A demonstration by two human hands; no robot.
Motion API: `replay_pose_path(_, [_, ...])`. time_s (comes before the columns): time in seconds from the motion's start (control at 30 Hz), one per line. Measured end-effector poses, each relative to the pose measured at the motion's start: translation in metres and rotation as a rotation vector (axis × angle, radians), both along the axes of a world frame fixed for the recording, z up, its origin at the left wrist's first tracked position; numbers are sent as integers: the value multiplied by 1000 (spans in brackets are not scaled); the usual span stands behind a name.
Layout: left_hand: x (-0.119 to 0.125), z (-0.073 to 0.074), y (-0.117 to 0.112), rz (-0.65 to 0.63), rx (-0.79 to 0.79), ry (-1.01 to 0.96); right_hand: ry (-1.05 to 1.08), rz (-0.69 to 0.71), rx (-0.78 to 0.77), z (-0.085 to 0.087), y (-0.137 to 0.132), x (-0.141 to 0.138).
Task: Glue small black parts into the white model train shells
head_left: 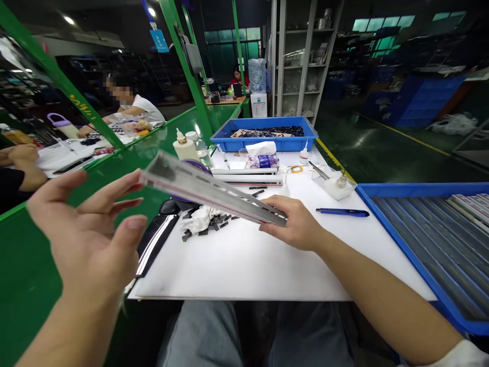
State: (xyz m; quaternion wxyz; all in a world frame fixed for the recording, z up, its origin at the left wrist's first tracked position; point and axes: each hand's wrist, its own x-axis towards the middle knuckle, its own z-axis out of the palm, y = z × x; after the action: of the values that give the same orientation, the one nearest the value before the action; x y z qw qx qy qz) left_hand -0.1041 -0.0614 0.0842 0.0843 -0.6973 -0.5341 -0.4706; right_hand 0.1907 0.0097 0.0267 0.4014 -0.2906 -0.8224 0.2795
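A long grey slotted strip (210, 191) with a red edge is tilted above the white work table (244, 270). My right hand (294, 223) grips its near-right end, fingers wrapped around the edge. My left hand (86, 237) is spread open at the left, its fingertips close to the strip's other end, and I cannot tell if they touch it. Below the strip lie a crumpled white cloth (202, 220) and a scatter of small black pieces (210, 229). A blue utility knife (342, 212) lies right of my right hand.
A blue tray of black parts (263, 122) stands at the table's far end, near bottles and a tissue pack (263, 161). A blue tray of long strips (420, 189) sits to the right. A co-worker's hands (23, 163) rest at the neighbouring green bench on the left.
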Motion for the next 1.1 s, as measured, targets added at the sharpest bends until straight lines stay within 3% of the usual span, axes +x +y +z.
replay_pose_path(0.03, [14, 1, 4, -130, -13, -200, 58, -4, -41, 0, -4, -4])
replay_pose_path(0.1, [50, -5, 10, -361, -203, -463, 129, -11, -93, -3, -12, -13])
replay_pose_path(0.2, [101, -17, 19, -467, -465, -617, 189, 35, -42, -11, -16, -18])
replay_pose_path(0.3, [118, 0, 31, -487, -512, -682, 293, 92, 108, -16, -9, -10])
replay_pose_path(0.37, [112, 23, 39, -495, -578, -510, 408, -15, 167, -15, -1, 1])
replay_pose_path(0.47, [99, 44, 51, -478, -734, 8, 600, -340, 189, -10, 15, 18])
replay_pose_path(0.53, [96, 38, 56, -476, -808, 324, 716, -495, 200, -7, 25, 29])
replay_pose_path(0.63, [100, 5, 58, -530, -914, 577, 764, -547, 130, -6, 36, 40])
replay_pose_path(0.73, [104, -27, 57, -567, -932, 638, 566, -511, -3, -9, 41, 42])
replay_pose_path(0.8, [102, -35, 56, -565, -883, 657, 342, -462, -31, -10, 40, 38])
replay_pose_path(0.97, [90, -27, 71, -547, -893, 689, -202, -186, -28, -15, 31, 19])
replay_pose_path(1.1, [84, -28, 108, -304, -951, 646, -373, -68, -47, -21, 28, 14])
